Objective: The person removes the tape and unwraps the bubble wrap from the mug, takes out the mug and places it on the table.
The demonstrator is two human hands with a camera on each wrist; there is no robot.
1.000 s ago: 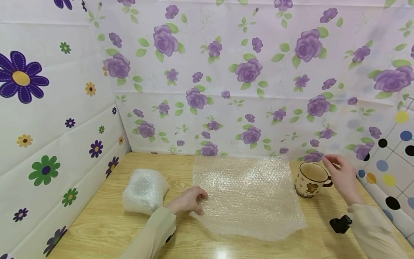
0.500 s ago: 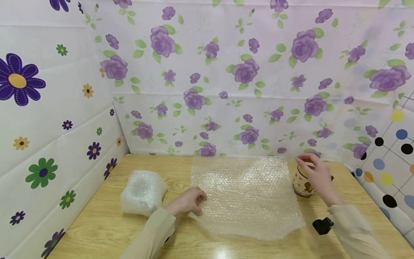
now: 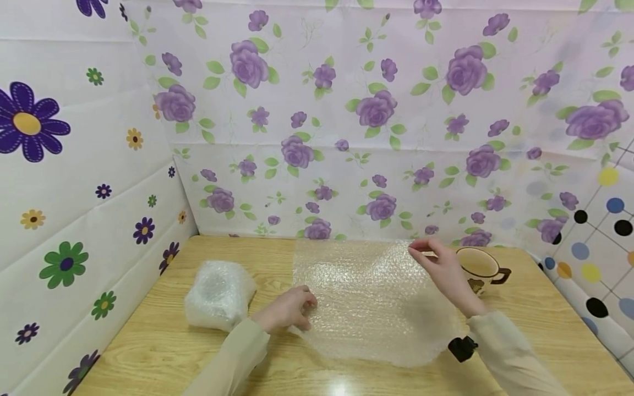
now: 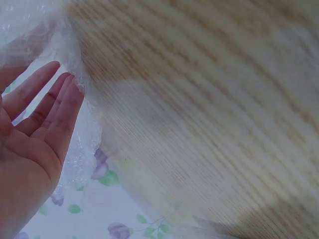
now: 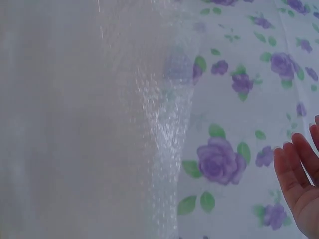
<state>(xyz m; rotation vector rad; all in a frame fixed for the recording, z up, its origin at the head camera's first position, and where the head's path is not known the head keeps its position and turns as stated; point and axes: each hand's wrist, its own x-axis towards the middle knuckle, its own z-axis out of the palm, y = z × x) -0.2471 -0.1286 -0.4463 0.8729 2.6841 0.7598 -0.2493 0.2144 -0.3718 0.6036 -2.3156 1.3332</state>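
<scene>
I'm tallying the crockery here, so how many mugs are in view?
1: a mug on the right side of the table, partly hidden behind the right hand. I can't tell what the bubble-wrapped bundle on the left holds, so another could be inside.

We log wrapped bundle (image 3: 217,294) left of the fingers of the left hand (image 3: 287,309), bubble wrap (image 3: 364,313) right of them; mug (image 3: 477,264) right of the fingers of the right hand (image 3: 442,269); all on table (image 3: 148,352).

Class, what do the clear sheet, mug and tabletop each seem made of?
Sheet: likely plastic bubble wrap, glossy; bumps glint.
Mug: probably glazed ceramic, perhaps enamelled metal; smooth, dark rim.
Tabletop: wood or laminate, glossy; visible grain, glare.
</scene>
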